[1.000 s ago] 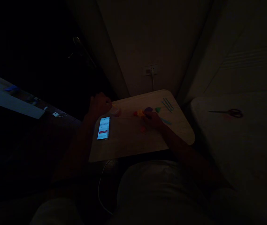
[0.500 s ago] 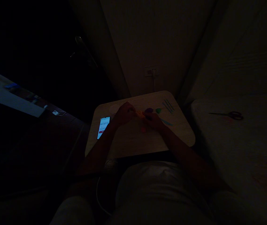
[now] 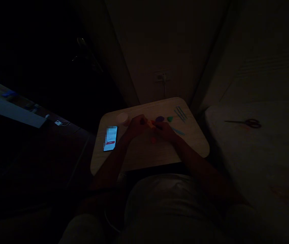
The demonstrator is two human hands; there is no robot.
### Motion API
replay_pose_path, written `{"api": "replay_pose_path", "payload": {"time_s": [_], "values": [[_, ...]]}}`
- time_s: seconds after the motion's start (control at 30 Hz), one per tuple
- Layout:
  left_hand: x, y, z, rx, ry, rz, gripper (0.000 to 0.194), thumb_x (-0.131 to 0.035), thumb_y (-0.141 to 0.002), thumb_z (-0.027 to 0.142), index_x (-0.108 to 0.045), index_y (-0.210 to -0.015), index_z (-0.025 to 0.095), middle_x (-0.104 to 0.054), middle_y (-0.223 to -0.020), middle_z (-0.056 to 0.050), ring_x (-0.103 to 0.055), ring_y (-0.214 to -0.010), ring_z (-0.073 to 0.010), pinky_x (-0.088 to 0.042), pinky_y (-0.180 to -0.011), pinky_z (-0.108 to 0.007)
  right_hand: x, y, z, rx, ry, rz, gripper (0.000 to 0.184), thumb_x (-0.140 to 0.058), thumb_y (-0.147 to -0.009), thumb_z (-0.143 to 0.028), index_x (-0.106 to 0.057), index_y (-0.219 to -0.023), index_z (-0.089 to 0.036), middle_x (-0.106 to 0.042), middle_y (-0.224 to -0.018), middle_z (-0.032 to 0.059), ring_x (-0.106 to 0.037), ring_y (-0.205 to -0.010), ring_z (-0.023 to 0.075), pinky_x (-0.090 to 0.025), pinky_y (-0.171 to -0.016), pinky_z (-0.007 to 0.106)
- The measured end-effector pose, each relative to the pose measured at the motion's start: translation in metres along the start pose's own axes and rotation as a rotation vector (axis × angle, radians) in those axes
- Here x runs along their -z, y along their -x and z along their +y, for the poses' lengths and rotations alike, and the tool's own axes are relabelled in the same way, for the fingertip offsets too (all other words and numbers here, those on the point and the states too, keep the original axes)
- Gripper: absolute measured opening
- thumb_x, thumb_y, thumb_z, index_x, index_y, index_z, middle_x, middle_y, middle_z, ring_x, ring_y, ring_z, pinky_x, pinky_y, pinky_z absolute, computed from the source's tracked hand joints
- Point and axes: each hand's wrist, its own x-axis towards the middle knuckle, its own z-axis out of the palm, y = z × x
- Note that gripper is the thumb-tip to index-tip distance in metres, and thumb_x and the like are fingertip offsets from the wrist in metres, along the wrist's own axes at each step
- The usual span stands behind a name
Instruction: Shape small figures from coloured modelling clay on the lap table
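The room is very dark. On a small wooden lap table (image 3: pixel 144 156), my left hand (image 3: pixel 137 125) and my right hand (image 3: pixel 165 131) meet over an orange-yellow lump (image 3: pixel 151 124), both with fingers curled around it. A purple piece (image 3: pixel 160 119) and a green piece (image 3: pixel 170 119) lie just beyond my hands. A pink piece (image 3: pixel 153 140) lies just in front of them. Thin teal sticks (image 3: pixel 181 113) lie at the far right of the table.
A lit phone (image 3: pixel 110 138) lies on the table's left side, with a small round white lid (image 3: pixel 122 118) behind it. Scissors (image 3: pixel 248 122) rest on the bed at right. A wall socket with a cable (image 3: pixel 162 77) is behind the table.
My left hand left the white lid near the phone and came right to join my right hand at the orange lump. The lid now lies uncovered.
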Motion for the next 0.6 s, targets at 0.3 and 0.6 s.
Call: {"api": "replay_pose_path", "payload": {"time_s": [0.3,0.6], "values": [[-0.010,0.008,-0.007,0.004,0.158,0.017,0.020,-0.070,-0.073,0.033,-0.056,-0.072,0.019,-0.062,-0.076,0.000,-0.056,-0.073,-0.0154,-0.045,-0.069,-0.028,0.000,-0.001,-0.006,-0.042,0.099,0.022,0.051,-0.055,-0.094,-0.063,-0.075,-0.084,-0.018,-0.067,-0.072,0.0036,-0.055,-0.066,0.0164,-0.036,-0.061,0.028],[-0.031,0.030,-0.022,0.069,0.525,0.062,0.044,-0.082,-0.076,0.051,-0.066,-0.103,0.020,-0.074,-0.110,-0.009,-0.070,-0.103,-0.0229,-0.056,-0.091,-0.035,0.000,0.000,-0.003,-0.034,0.056,-0.051,0.045,-0.058,-0.092,-0.059,-0.079,-0.091,-0.019,-0.071,-0.075,0.0023,-0.060,-0.070,0.0171,-0.040,-0.064,0.027]]}}
